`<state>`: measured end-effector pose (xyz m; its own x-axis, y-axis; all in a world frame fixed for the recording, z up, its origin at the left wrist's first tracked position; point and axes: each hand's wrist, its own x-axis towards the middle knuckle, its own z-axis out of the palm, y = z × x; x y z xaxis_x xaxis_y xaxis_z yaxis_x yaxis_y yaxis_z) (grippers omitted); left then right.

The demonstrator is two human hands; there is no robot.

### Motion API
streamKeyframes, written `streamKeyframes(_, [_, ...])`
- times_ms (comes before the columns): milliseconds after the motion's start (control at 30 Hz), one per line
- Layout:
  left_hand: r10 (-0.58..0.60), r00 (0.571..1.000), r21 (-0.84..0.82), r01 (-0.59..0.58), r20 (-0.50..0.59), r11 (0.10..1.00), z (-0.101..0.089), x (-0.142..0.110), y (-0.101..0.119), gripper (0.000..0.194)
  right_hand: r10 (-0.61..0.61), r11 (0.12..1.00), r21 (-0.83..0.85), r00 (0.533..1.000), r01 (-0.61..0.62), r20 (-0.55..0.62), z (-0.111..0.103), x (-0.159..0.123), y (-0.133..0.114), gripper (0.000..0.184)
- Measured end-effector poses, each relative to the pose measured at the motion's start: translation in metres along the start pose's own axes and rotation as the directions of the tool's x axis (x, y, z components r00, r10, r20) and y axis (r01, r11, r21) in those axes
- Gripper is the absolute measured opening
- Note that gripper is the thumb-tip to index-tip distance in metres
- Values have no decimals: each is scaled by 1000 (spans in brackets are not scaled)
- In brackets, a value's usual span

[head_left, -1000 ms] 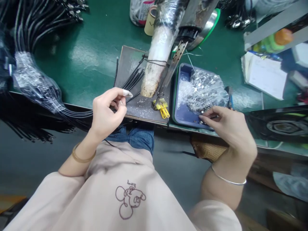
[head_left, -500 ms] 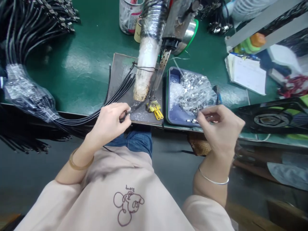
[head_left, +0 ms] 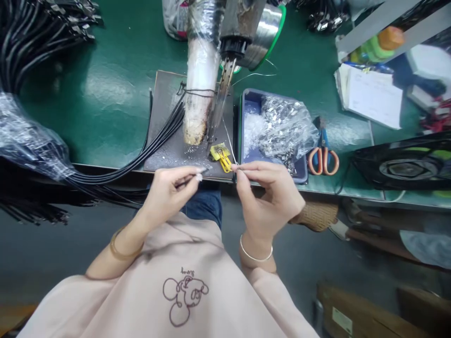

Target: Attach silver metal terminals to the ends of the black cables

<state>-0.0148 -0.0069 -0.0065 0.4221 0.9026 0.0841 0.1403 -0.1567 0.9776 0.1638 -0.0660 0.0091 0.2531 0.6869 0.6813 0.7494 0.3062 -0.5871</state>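
Observation:
My left hand is closed in a pinch on a black cable, whose blurred end sticks out past the fingertips toward the right. My right hand pinches a tiny metal connector, mostly covered by thumb and forefinger. A short gap separates the two hands at the board's front edge. Just beyond them on the grey board are a yellow plastic piece and the tip of a soldering iron. Black cables lie across the board's left side.
A white tube hangs over the board beside the iron. At right stand a blue tray with a bag of metal connectors, and orange-handled cutters. Behind is a solder wire spool. Wrapped cable bundles lie left.
My right hand has left the tray and moved left, close to my left hand, with the small connector. My left hand has taken hold of a cable and brought its end rightward.

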Motion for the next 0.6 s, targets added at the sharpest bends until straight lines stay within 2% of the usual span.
streamKeyframes(33, [23, 993, 47, -18, -115, 999, 0, -1, -2, 22, -36, 999, -9, 999, 36, -14, 4, -1, 1, 19])
streamKeyframes(67, [43, 982, 72, -30, -185, 997, 0, -2, -4, 22, -52, 999, -9, 998, 52, -22, 8, -1, 2, 18])
streamKeyframes(133, [44, 973, 42, -35, -225, 998, 0, -3, -6, 21, -50, 999, 1, 998, 50, -31, 13, -3, 4, 17])
streamKeyframes(267, [-29, 981, -144, 2, -191, 990, 3, 0, -4, 13, 16, 999, 41, 1000, -15, -21, 18, -10, 5, 13])
streamKeyframes(400, [-148, 988, -314, 125, -51, 941, 4, 5, 0, 4, 167, 970, 161, 981, -181, 96, 20, -13, 3, 8])
streamKeyframes(500, [-176, 984, -360, 170, 17, 917, 3, 7, 2, 5, 213, 944, 218, 963, -246, 163, 21, -12, 2, 9])
streamKeyframes(600, [-171, 985, -369, 165, 16, 915, 3, 7, 2, 7, 224, 936, 234, 958, -262, 179, 22, -8, 1, 11])
